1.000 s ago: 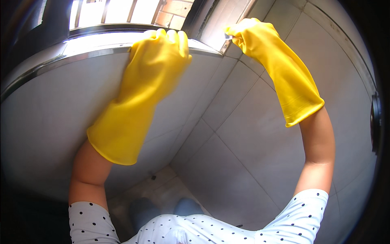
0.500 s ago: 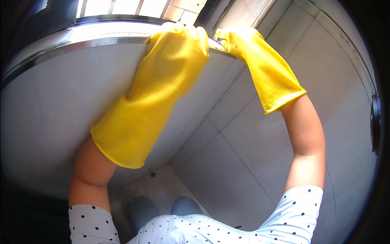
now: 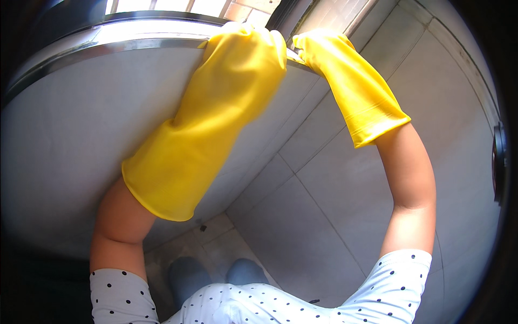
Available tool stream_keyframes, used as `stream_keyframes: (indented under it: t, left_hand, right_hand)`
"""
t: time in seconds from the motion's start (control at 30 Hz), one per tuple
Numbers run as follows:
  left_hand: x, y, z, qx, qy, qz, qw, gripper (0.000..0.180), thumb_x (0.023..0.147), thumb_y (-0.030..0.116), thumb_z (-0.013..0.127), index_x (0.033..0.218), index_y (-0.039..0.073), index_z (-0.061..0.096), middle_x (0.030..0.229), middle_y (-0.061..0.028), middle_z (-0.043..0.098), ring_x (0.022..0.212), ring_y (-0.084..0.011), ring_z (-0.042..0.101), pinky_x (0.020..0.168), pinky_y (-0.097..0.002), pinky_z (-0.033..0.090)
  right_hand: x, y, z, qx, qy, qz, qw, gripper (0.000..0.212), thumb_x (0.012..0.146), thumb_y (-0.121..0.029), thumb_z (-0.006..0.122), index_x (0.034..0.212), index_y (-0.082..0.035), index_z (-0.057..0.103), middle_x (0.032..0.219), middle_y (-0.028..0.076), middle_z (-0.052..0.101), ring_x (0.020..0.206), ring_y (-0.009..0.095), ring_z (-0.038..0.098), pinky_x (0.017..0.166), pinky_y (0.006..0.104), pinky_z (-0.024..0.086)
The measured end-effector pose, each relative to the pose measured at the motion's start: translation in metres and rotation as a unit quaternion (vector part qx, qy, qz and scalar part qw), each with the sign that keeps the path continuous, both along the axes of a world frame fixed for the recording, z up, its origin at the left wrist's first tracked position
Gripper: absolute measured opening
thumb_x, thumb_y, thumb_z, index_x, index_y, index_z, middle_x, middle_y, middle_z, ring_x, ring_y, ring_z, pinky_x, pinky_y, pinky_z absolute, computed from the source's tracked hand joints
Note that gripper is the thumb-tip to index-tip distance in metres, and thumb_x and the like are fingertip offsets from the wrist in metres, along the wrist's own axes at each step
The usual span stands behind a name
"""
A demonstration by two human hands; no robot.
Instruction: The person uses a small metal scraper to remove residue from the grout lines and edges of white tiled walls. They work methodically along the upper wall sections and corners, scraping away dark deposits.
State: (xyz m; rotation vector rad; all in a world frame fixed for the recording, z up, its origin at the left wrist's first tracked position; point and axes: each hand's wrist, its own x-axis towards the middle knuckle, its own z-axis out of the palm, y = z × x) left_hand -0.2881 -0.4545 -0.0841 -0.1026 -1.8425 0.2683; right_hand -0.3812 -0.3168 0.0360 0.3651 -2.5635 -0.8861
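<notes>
Both of my hands wear long yellow rubber gloves and reach up to the window sill (image 3: 135, 33). My left hand (image 3: 245, 51) is curled closed at the sill's metal-trimmed edge, its knuckles toward the window; the back of the glove hides what the fingers hold, if anything. Close to its right, my right hand (image 3: 322, 47) is bent inward at the sill's right corner with the fingers folded. Whatever lies within them cannot be made out. A small yellowish patch shows on the sill edge between the two gloves.
Above the sill is a barred window (image 3: 172, 5) with a dark frame. A grey tiled wall (image 3: 324, 178) stands at the right, meeting the wall below the sill in a corner. Dark boots (image 3: 187, 276) stand on the tiled floor (image 3: 221, 240). A round dark object (image 3: 498, 162) sits at the far right.
Both gloved hands appear slightly farther right and higher in the picture, and the window and sill have shifted a little too. The hands stay closed at the sill.
</notes>
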Motion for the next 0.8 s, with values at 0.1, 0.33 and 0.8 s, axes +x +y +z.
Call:
stream_keyframes:
  t: [0.1,0.33,0.8]
  left_hand:
    - [-0.002,0.002,0.002,-0.035,0.007,0.009,0.999,0.037,0.09,0.029,0.067,0.117,0.004,0.066,0.097,-0.0048,0.07,0.094,-0.0221,0.068,0.078,-0.0357,0.055]
    - [0.007,0.005,0.01,-0.035,0.03,-0.003,0.999,0.035,0.089,0.028,0.066,0.116,0.005,0.067,0.094,-0.0052,0.07,0.092,-0.0226,0.068,0.079,-0.0367,0.055]
    - [0.015,0.01,0.012,0.022,-0.034,-0.053,0.998,0.033,0.091,0.027,0.069,0.117,0.008,0.067,0.107,-0.0061,0.073,0.099,-0.0236,0.07,0.083,-0.0367,0.057]
  right_hand:
    - [0.009,0.003,0.002,0.004,0.0,-0.02,1.0,0.035,0.1,-0.019,0.059,0.135,-0.019,0.064,0.121,0.009,0.072,0.106,0.03,0.068,0.093,0.0374,0.056]
    - [-0.002,0.021,0.002,-0.033,0.03,0.067,0.997,0.034,0.1,-0.016,0.06,0.133,-0.016,0.066,0.116,0.009,0.073,0.102,0.028,0.07,0.089,0.0357,0.056]
    - [0.063,0.148,-0.007,-0.566,-0.125,0.122,0.806,0.044,0.101,-0.028,0.066,0.137,-0.004,0.061,0.127,0.018,0.068,0.118,0.027,0.064,0.114,0.0436,0.04]
